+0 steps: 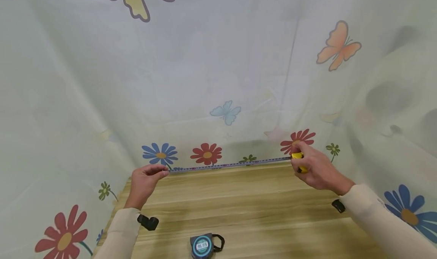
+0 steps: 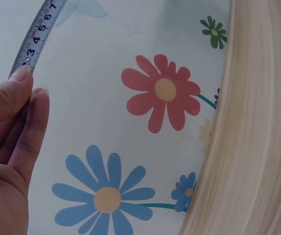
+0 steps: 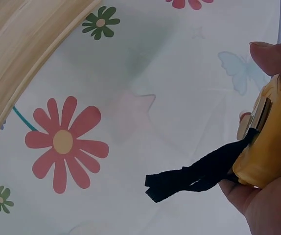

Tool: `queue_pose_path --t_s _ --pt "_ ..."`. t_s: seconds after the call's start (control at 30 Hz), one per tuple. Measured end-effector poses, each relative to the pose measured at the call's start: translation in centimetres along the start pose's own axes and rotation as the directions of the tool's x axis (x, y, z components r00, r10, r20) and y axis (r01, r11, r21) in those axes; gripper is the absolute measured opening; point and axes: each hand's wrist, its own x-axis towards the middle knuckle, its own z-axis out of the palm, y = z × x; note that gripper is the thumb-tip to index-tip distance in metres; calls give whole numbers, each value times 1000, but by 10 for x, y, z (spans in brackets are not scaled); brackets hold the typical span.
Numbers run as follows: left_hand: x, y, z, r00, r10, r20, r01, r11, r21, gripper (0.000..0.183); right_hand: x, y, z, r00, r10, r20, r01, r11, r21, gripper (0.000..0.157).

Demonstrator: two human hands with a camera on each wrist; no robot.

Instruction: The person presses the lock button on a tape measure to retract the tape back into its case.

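A yellow tape measure (image 1: pixel 299 162) is gripped in my right hand (image 1: pixel 315 168), near the back wall on the right. Its blade (image 1: pixel 218 166), pulled out, stretches leftward across the back of the table. My left hand (image 1: pixel 145 183) pinches the blade's free end between thumb and fingers. In the left wrist view the printed numbers on the blade (image 2: pixel 40 34) show just beyond the thumb; the very tip is hidden by the fingers. The right wrist view shows the yellow case (image 3: pixel 272 142) with a black strap (image 3: pixel 199 169) hanging from it and the thumb lying by the blade's mouth.
A second tape measure (image 1: pixel 202 246), dark with a teal ring and a black carabiner-like loop (image 1: pixel 218 243), lies at the table's front. The wood-grain table (image 1: pixel 259 206) is bounded by pale sheet walls (image 1: pixel 205 61) printed with flowers and butterflies on the back, left and right.
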Motion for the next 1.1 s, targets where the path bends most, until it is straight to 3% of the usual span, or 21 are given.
queue_pose_path --t_s 0.2,0.33,0.53,0.63,0.8,1.1 --pt "1 2 1 1000 -3 -8 3 1000 -8 28 -2 -1 -1 995 61 74 -63 998 23 34" --pt "2 5 1 1000 1 -8 -2 1000 -1 28 -5 -2 -4 978 140 156 -146 989 31 50" --pt "3 9 1 1000 2 -2 -2 1000 14 26 -2 -4 -9 919 301 256 -321 946 44 68" --pt "3 10 2 1000 -6 -6 7 1000 22 25 1 -5 -10 888 361 283 -382 924 21 63" --pt "3 11 1 1000 6 -2 -6 1000 31 29 2 -4 -9 875 386 293 -392 919 -39 44" --pt "2 17 -3 999 44 1 -44 999 17 29 3 -6 -7 873 402 275 -407 912 -41 39"
